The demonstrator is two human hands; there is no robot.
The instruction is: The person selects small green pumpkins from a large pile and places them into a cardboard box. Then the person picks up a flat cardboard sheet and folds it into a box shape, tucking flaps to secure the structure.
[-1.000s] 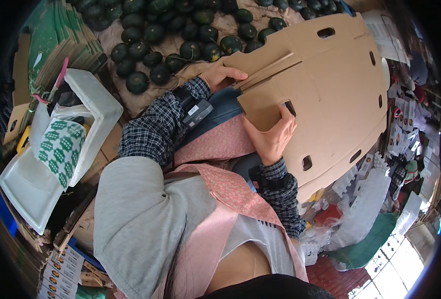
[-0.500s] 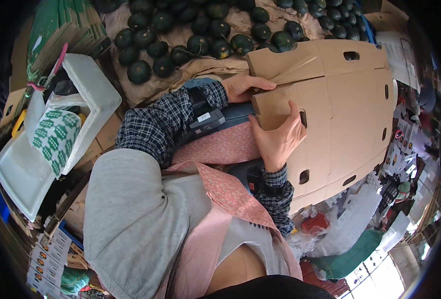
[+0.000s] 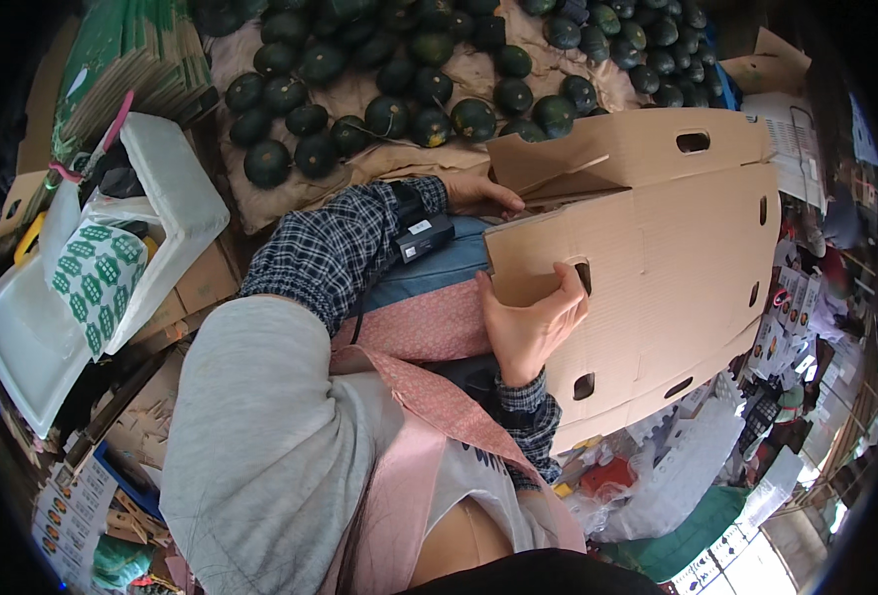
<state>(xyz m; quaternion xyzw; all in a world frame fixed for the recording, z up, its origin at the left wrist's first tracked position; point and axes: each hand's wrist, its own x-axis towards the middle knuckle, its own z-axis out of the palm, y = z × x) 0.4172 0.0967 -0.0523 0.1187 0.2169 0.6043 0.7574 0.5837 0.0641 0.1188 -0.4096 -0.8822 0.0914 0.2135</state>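
Note:
A large brown cardboard box blank point(image 3: 657, 268) with oval hand holes lies across the right of my lap, its panels partly folded. My left hand point(image 3: 478, 193) reaches to the far left corner, thumb at the slit between the main panel and the far flap point(image 3: 647, 139); its other fingers are mostly hidden. My right hand point(image 3: 530, 322) grips the panel's left end, thumb at the edge and fingers curled over near a hand hole. Between thumb and fingers the end of the cardboard bows.
Many dark green round squashes point(image 3: 389, 117) lie on brown cloth beyond the box. White foam boxes point(image 3: 166, 198) and a stack of green cardboard point(image 3: 126, 79) stand at left. Plastic wrap point(image 3: 667, 476) and a green bag point(image 3: 672, 535) lie at lower right.
The far flap has tilted up from the main panel, widening the slit between them. Both hands and the near edge have shifted slightly left and toward me.

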